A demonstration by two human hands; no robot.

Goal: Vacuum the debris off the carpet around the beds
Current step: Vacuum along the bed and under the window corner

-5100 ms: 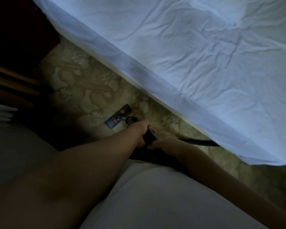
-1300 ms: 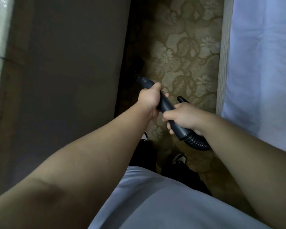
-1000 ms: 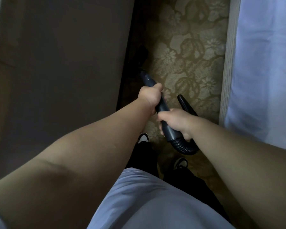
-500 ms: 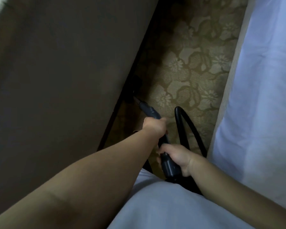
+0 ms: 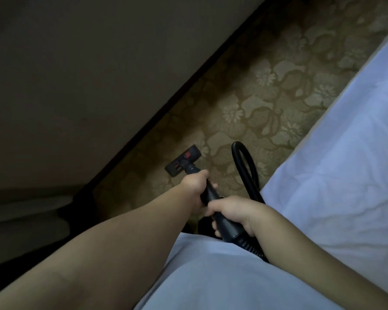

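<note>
Both hands hold the dark vacuum wand (image 5: 211,194). My left hand (image 5: 194,183) grips it nearer the floor end, and my right hand (image 5: 231,211) grips the handle where the ribbed hose joins. The black floor head (image 5: 184,160), with red marks on top, lies flat on the floral carpet (image 5: 267,104) close to the wall's dark baseboard. The black hose (image 5: 244,168) loops up beside the bed (image 5: 345,164), which is covered with a white sheet at the right.
A plain dark wall (image 5: 87,74) fills the upper left, with its baseboard running diagonally. A strip of carpet runs between wall and bed. A dim corner of the wall (image 5: 76,204) juts out at lower left. My pale shirt fills the bottom.
The view has tilted, so the wall and bed now run diagonally. The floor head has come out from the wall's shadow into view, and the hose loop has shifted right towards the bed.
</note>
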